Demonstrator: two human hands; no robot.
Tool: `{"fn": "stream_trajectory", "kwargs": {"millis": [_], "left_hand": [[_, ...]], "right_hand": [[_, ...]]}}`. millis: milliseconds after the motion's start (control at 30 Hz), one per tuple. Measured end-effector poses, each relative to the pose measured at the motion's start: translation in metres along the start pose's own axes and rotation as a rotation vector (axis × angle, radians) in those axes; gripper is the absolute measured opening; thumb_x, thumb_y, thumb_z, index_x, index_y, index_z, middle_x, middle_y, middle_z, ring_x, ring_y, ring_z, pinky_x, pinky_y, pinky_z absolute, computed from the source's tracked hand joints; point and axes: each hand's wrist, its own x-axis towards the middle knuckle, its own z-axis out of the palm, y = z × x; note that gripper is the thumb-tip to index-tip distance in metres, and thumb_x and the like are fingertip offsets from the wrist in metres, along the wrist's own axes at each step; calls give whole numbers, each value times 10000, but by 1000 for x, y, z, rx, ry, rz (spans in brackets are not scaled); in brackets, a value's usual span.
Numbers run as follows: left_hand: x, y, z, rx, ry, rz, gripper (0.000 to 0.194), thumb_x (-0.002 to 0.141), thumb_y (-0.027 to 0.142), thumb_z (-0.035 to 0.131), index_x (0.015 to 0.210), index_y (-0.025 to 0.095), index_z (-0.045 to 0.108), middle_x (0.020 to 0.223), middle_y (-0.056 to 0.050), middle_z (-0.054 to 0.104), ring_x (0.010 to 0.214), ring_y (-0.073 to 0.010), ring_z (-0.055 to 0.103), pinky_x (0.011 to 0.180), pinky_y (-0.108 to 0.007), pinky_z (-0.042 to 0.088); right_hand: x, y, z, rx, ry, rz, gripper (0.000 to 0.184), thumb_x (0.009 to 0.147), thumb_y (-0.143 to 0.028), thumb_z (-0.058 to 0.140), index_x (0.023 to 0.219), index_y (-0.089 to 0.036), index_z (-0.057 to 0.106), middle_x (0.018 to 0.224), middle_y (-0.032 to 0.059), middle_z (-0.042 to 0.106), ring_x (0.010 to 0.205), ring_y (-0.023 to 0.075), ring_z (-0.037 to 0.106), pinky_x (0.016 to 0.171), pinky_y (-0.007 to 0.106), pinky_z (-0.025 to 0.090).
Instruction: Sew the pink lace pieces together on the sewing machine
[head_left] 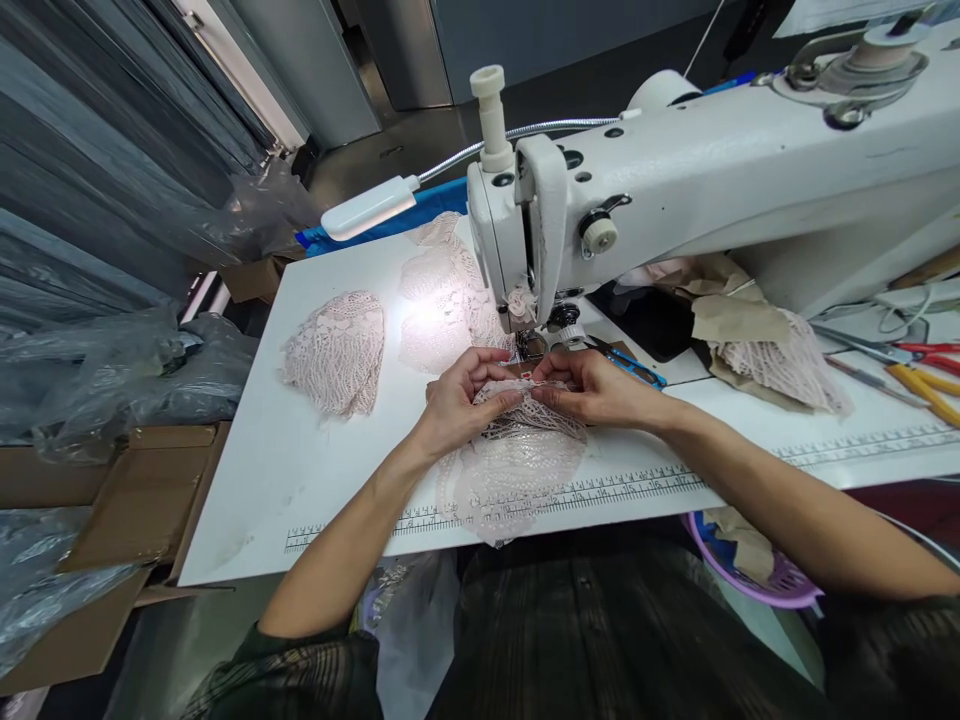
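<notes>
Just in front of the sewing machine's needle area, a pale pink lace piece (517,470) hangs from my fingers, its lower part spread on the white table toward my body. My left hand (469,390) pinches its upper edge between thumb and fingers. On the other side, my right hand (592,388) pinches the same edge, close to the left fingertips. The white sewing machine (675,190) stands over both hands; its presser foot is partly hidden behind them. Blue-handled thread snips (634,368) lie beyond my right hand.
More pink lace lies on the table (247,510): a folded stack (337,350) at left and pieces (435,300) under the lamp (371,208). Right of the machine are lace with brown paper (765,340) and scissors (922,375). A purple basket (780,580) sits below the table edge.
</notes>
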Motion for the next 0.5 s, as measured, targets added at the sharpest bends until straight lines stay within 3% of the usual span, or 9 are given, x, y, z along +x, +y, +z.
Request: {"fn": "stream_trajectory", "kwargs": {"millis": [333,500], "left_hand": [[-1,-5,-2,28,-42,-28,486,770,330,782,1176,149,586,923,-66,721,792,-138,666,744,-277,547],[-2,-3,3,141,13,26,354,761,379,781,1035,173,690,1031,-81,720,983,-190,669,856,-322,546]], "right_hand": [[-2,-9,-6,-41,-50,27,237,940,-361,504,1017,-167,618,596,-49,474,506,87,360,462,230,253],[-3,-8,-5,-40,-49,-9,202,937,-339,521,1016,-169,599,609,-48,491,515,86,376,466,226,256]]}}
